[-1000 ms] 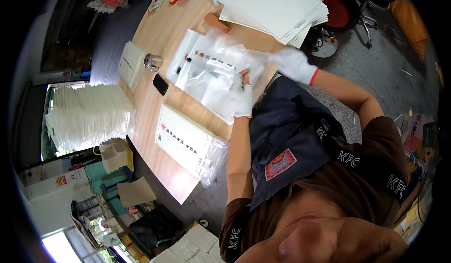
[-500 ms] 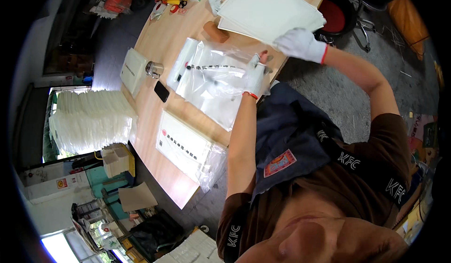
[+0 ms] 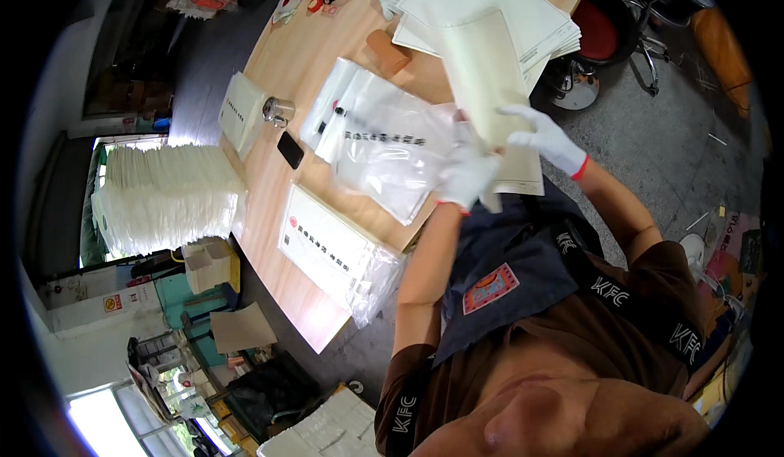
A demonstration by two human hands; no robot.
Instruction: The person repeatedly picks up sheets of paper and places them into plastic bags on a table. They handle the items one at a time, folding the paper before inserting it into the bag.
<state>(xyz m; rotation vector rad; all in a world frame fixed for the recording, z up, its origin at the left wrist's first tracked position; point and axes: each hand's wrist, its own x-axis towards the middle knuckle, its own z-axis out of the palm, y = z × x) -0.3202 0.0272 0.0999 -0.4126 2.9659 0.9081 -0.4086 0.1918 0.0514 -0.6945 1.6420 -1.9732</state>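
Now both hands (image 3: 506, 155) on cream sheet (image 3: 488, 77).

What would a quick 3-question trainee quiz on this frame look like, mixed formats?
1. True or false: both hands wear white gloves.
2. What does the right hand hold? A) a cream paper sheet B) a metal cup C) a black phone
3. Fill in: the left hand rests at the edge of a clear plastic ____ on the wooden table.

Key:
1. True.
2. A: the cream paper sheet is lifted above the paper stack; the metal cup and black phone lie untouched on the table.
3. bag.
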